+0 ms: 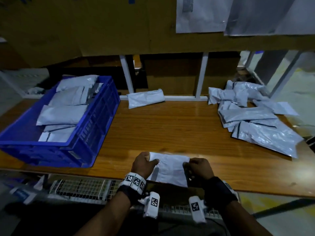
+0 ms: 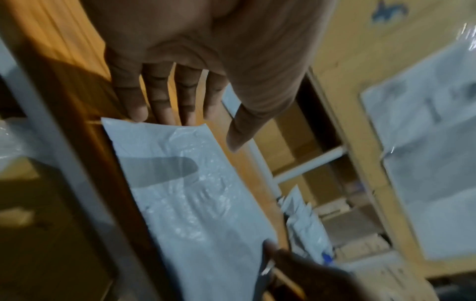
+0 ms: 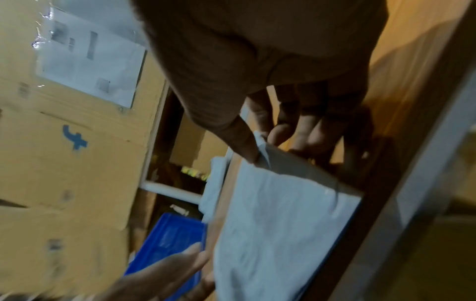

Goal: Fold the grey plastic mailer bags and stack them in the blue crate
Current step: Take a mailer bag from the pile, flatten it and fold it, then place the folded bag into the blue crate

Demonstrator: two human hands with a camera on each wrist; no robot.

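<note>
1. A grey mailer bag point(image 1: 168, 167) is being held flat at the near edge of a wooden bench point(image 1: 170, 126), directly in front of the person, with its near end hanging slightly past the bench edge.
2. The bag's left edge is being met by the left hand point(image 1: 144, 165). In the left wrist view the fingers point(image 2: 157, 97) are being held straight and close together, their tips touching the bag's corner point(image 2: 180, 183), and the thumb is being held apart above the plastic, so nothing is being gripped by this hand.
3. The bag's far right corner is being pinched by the right hand point(image 1: 198, 169). In the right wrist view the corner point(image 3: 283, 224) is being squeezed between the thumb and the curled fingers point(image 3: 280, 126).
4. The bag's far edge is being stretched straight from left to right between the two hands. Its long axis cannot be told for sure, since the bag looks nearly square from above.
5. A blue crate point(image 1: 95, 116) is being shown at the left of the bench, with folded grey bags point(image 1: 63, 113) stacked inside it.
6. A loose heap of unfolded bags point(image 1: 252, 114) is being shown at the right, and one rolled bag point(image 1: 146, 97) at the back, near a white frame.
</note>
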